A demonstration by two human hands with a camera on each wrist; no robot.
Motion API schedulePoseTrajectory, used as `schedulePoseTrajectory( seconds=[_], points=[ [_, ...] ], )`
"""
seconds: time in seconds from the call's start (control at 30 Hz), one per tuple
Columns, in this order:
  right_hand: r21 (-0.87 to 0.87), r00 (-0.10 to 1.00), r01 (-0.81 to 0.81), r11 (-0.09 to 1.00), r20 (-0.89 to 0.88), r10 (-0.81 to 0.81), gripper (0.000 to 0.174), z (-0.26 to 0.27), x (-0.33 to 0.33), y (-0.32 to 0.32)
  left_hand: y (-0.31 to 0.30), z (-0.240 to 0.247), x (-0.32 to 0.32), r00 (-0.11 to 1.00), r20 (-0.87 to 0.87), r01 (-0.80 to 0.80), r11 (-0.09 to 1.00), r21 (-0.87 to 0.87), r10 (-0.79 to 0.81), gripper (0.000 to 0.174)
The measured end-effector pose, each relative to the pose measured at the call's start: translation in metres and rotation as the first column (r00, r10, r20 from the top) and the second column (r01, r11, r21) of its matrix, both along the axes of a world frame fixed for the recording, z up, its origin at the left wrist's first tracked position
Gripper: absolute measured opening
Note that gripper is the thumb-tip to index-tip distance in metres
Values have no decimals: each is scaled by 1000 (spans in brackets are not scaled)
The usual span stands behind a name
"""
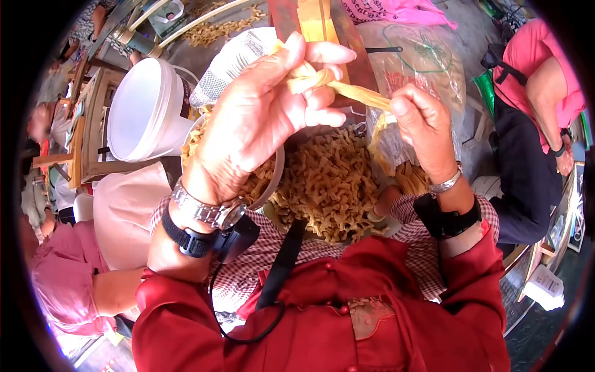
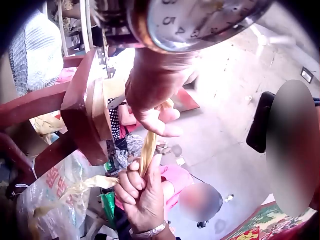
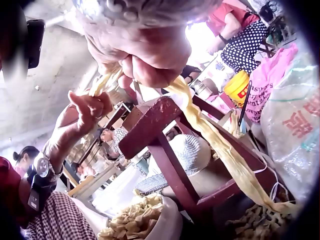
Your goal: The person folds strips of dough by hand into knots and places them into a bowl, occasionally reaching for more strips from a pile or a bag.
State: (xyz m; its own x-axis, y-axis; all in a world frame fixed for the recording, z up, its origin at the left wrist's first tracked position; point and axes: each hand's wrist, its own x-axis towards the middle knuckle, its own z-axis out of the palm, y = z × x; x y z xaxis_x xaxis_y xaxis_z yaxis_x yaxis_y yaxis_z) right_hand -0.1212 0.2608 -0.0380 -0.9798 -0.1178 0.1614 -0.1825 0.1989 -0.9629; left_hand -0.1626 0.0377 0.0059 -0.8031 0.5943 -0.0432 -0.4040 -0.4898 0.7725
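Both hands are raised over a heap of knotted yellow strips (image 1: 328, 180). A long, flat yellow strip (image 1: 353, 93) runs between them. My left hand (image 1: 297, 68), with a metal watch on its wrist, pinches one end, which is folded over its fingers. My right hand (image 1: 412, 115), wearing a silver bracelet, pinches the strip a short way along. In the left wrist view the strip (image 2: 148, 147) hangs between the left hand (image 2: 152, 117) and the right hand (image 2: 142, 187). In the right wrist view the strip (image 3: 220, 145) trails from the right hand (image 3: 142, 57) down towards a plastic bag (image 3: 295, 125).
A white bucket (image 1: 145, 108) lies tipped at the left. A white-rimmed bowl (image 1: 277, 170) holds more knotted strips. A red wooden frame (image 3: 160, 130) stands under the hands. One person in pink (image 1: 539, 93) sits at the right, another (image 1: 68, 279) at the left.
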Motion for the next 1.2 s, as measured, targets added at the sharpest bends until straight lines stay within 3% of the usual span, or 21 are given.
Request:
schedulePoseTrajectory(
  seconds=[0.03,0.07,0.1,0.17,0.43,0.57,0.6,0.67,0.87,0.97,1.1,1.2],
  points=[
    [12,1000,-1,1000,24,1,23,-1,0,-2,2,-4,-1,999,-28,-27,1000,-15,26,33],
    [-9,997,-24,1000,74,25,23,-2,0,-4,3,-8,-1,993,-51,-111,984,-138,105,41],
    [-29,991,-46,999,121,49,22,-3,0,-5,1,-10,0,992,-89,-111,944,-309,87,43],
    [-41,974,-82,996,207,89,20,-9,0,-6,0,-18,1,983,-182,-143,775,-615,37,48],
    [-177,891,-262,949,332,308,28,3,2,-35,6,-11,5,988,-94,-151,862,-483,121,19],
    [42,970,-230,972,89,225,27,5,-1,-29,-7,-9,-4,982,-38,-189,927,-324,186,7],
    [-53,949,-254,966,179,259,29,13,-2,-19,-11,-8,-7,977,-51,-215,933,-289,209,5],
    [78,963,-258,963,105,249,31,22,-4,-9,-19,-4,-15,969,-108,-245,926,-288,223,9],
    [251,990,-135,959,-1,140,34,41,-39,-1,-6,9,-35,933,-200,-350,887,-302,300,9],
    [241,998,-47,969,-37,57,34,45,-66,1,1,11,-54,907,-274,-391,882,-264,320,11],
    [149,994,29,988,-113,-12,34,33,-88,-4,7,-3,-76,830,-441,-511,783,-353,342,14],
    [321,998,-64,945,32,56,33,11,-89,-1,12,-29,-83,721,-614,-636,659,-402,322,15]
  ],
)
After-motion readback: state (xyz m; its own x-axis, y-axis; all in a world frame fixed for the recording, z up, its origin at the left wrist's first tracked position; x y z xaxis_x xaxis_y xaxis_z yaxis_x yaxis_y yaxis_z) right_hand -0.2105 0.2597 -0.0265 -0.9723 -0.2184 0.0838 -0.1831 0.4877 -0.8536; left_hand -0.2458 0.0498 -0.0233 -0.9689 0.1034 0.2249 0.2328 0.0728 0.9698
